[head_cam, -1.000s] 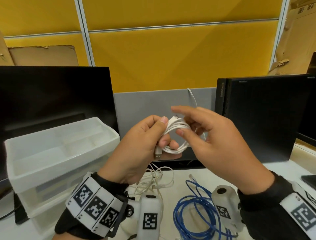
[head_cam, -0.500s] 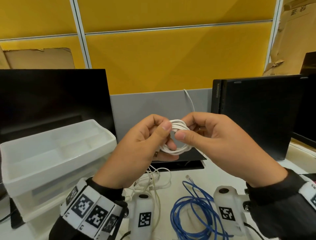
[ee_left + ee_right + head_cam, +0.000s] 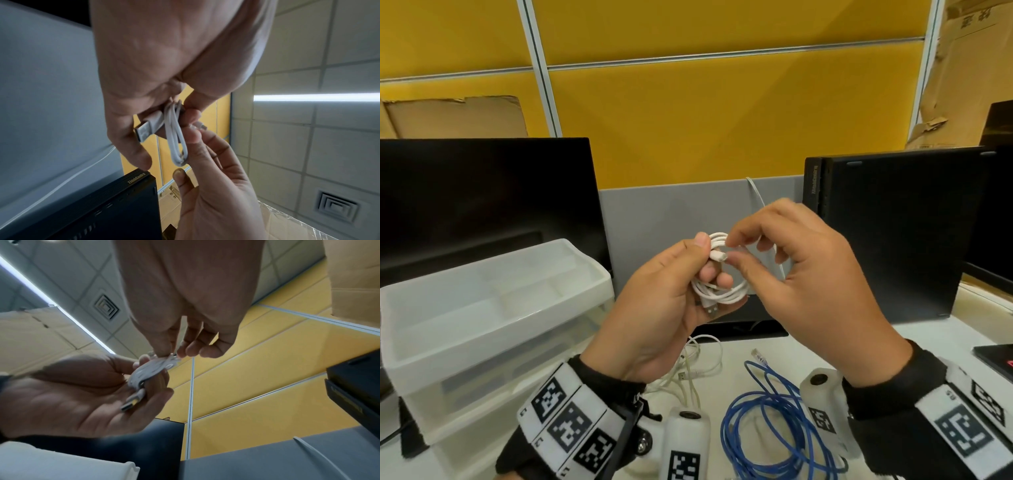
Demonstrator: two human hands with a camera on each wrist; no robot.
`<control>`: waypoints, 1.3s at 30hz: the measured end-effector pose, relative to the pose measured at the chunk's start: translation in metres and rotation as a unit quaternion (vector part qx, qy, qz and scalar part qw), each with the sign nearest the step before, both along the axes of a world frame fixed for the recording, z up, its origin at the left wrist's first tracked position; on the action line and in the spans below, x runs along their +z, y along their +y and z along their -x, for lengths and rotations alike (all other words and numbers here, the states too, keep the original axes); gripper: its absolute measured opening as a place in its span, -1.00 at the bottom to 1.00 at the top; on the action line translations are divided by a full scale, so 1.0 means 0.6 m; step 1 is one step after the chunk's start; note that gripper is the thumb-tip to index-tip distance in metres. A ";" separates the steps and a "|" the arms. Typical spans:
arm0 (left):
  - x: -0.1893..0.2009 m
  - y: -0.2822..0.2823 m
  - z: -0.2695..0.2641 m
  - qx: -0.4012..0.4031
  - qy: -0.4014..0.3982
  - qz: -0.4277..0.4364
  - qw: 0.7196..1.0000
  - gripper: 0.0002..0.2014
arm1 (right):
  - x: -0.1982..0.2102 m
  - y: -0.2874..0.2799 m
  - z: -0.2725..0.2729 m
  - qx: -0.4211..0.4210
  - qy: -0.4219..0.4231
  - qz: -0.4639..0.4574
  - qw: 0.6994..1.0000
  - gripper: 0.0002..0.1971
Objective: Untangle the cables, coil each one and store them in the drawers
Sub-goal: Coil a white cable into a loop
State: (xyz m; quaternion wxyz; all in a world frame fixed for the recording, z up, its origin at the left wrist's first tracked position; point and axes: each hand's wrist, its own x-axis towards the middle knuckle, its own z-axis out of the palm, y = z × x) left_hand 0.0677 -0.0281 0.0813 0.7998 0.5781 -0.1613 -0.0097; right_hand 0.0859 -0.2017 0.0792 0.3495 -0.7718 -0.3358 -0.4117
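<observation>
A white USB cable (image 3: pixel 724 296) is wound into a small coil held up above the desk. My left hand (image 3: pixel 710 260) grips the coil between thumb and curled fingers, and the USB plug (image 3: pixel 148 126) sticks out below them. My right hand (image 3: pixel 732 251) pinches the cable's small connector end (image 3: pixel 719 255) at the top of the coil, its other fingers curled loosely. In the right wrist view the right hand (image 3: pixel 174 352) meets the coil (image 3: pixel 152 369). A blue cable (image 3: pixel 767 428) lies loosely looped on the desk under my right wrist. A thin cream cable (image 3: pixel 698 366) lies tangled beside it.
A translucent white drawer unit (image 3: pixel 592 277) with a divided top tray stands at the left. A black monitor (image 3: pixel 482 205) is behind it. A black desktop computer (image 3: pixel 893 233) stands at the right, and a grey and yellow partition closes the back.
My right hand has drawn back from wrapping over the coil to a fingertip pinch on the small connector end. The left hand keeps its hold on the coil.
</observation>
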 end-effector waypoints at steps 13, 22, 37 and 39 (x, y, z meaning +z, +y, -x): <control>-0.012 0.000 -0.007 0.126 -0.072 -0.079 0.986 -0.74 | 0.008 0.001 0.014 0.073 0.173 -0.024 0.982 -0.90; -0.003 0.004 -0.008 0.012 0.060 0.047 0.997 -0.77 | 0.012 -0.001 0.014 0.098 0.189 -0.098 0.972 -0.94; -0.004 0.000 -0.005 -0.025 0.037 0.035 0.998 -0.78 | 0.008 -0.001 0.007 0.118 0.211 -0.158 0.957 -0.89; -0.005 -0.004 -0.004 0.023 0.000 -0.014 1.000 -0.76 | 0.007 0.004 0.007 0.117 0.213 -0.159 0.957 -0.88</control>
